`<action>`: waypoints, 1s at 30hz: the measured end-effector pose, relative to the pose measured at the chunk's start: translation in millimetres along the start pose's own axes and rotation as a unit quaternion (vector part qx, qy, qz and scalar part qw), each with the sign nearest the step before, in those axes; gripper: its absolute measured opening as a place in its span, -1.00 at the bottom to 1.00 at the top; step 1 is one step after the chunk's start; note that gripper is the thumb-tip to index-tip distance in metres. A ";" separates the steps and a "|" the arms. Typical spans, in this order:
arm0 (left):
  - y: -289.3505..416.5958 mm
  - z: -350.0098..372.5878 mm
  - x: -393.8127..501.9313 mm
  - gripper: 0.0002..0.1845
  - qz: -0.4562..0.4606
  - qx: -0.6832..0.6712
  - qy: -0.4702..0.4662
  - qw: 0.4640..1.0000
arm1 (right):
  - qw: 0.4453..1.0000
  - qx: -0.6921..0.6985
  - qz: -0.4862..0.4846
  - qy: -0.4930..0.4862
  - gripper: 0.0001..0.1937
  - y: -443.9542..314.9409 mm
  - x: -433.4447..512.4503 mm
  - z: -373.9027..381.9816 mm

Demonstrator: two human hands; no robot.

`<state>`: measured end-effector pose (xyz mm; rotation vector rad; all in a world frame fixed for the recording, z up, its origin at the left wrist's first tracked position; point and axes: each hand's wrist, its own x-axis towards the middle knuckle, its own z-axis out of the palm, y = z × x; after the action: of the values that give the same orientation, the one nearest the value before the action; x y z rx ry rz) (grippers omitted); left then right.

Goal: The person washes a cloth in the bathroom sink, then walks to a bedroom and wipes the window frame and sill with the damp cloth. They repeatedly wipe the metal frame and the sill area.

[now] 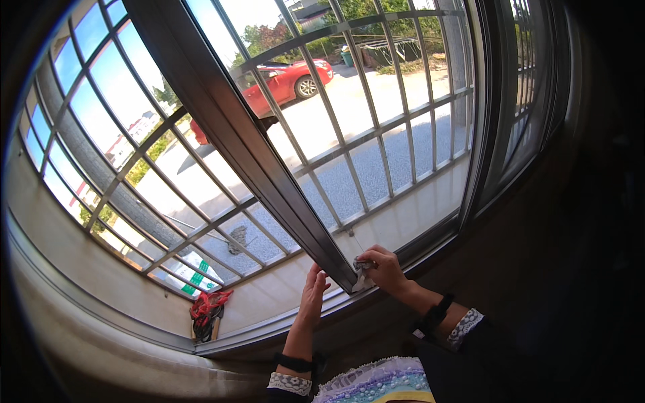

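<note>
My right hand [384, 269] grips a crumpled grey-white cloth or tissue [361, 277] at the bottom corner of the sliding window's glass, against the metal frame. The upright metal window stile [272, 186] slants down between my two hands. On its left side my left hand [313, 297] is raised, fingers extended and close to the stile's lower end; whether it touches the metal is hard to tell. I see nothing in it. Below both hands runs the metal sill track [282, 322].
Metal security bars [347, 146] stand outside the glass. A bundle of red and black cables [207, 312] rests in the lower left window corner, near a white and green bag [194, 274]. Outdoors are a mop [238, 239] and a red car [282, 83].
</note>
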<state>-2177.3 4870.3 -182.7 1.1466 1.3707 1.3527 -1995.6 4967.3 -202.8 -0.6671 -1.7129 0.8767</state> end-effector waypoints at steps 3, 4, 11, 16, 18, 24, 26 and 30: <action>-0.9 3.6 1.4 -0.39 0.013 0.004 -0.002 1.000 | 0.976 0.081 -0.173 0.105 -0.77 -75.7 77.9 -34.4; -0.8 5.0 1.4 -0.40 0.011 0.002 0.002 1.000 | 0.962 0.054 -0.243 0.114 -0.76 -106.5 109.8 -49.3; 10.1 12.5 -0.7 -0.45 0.044 -0.073 0.015 0.996 | 0.839 -0.121 -0.526 0.071 -0.75 -256.5 240.7 -61.4; 8.0 1.6 3.9 -0.48 0.044 -0.077 -0.039 0.995 | 0.892 -0.201 -0.404 -0.018 -0.84 -281.3 232.5 -55.1; 2.1 -4.9 10.3 -0.47 0.046 -0.033 -0.055 0.997 | 0.915 -0.175 -0.362 -0.014 -0.87 -287.7 235.2 -53.9; -9.3 -13.0 23.9 -0.49 0.065 -0.043 -0.092 0.993 | 0.852 -0.176 -0.485 0.091 -0.88 -328.7 295.9 -64.5; -7.6 -13.4 23.3 -0.51 0.069 -0.049 -0.096 0.992 | 0.807 -0.212 -0.528 0.158 -0.92 -371.7 332.0 -70.8; 0.6 -16.3 21.4 -0.54 0.065 -0.035 -0.076 0.994 | 0.873 -0.127 -0.443 0.163 -0.84 -449.1 385.3 -79.4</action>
<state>-2197.5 4888.1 -181.1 1.2824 1.1475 1.3647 -2039.3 5029.1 389.4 -0.1174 -1.5777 -0.1088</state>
